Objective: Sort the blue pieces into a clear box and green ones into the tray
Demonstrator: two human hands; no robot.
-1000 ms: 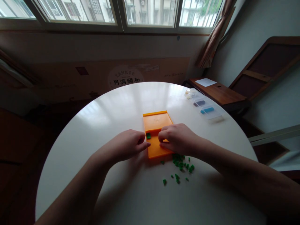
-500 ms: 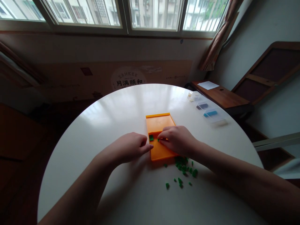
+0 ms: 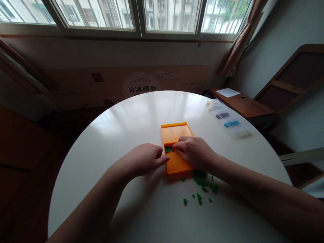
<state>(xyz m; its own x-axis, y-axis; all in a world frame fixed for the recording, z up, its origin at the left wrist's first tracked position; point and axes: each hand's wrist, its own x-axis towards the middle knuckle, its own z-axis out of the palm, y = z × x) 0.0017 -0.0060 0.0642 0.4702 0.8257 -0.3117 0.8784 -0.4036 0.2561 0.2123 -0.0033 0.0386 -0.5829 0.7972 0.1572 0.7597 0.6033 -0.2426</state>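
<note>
Orange tray: green brick cluster, small piece inside.
Right grip: at small piece, hold unclear.
Left grip: loosely open, tray's left edge.
Loose bricks: left outside, tray's near side.

Dark characters "月满颐和" on pale round emblem, brown panel; curved lettering above illegible.

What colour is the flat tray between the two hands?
The tray is orange, seen best in the head view.
</note>
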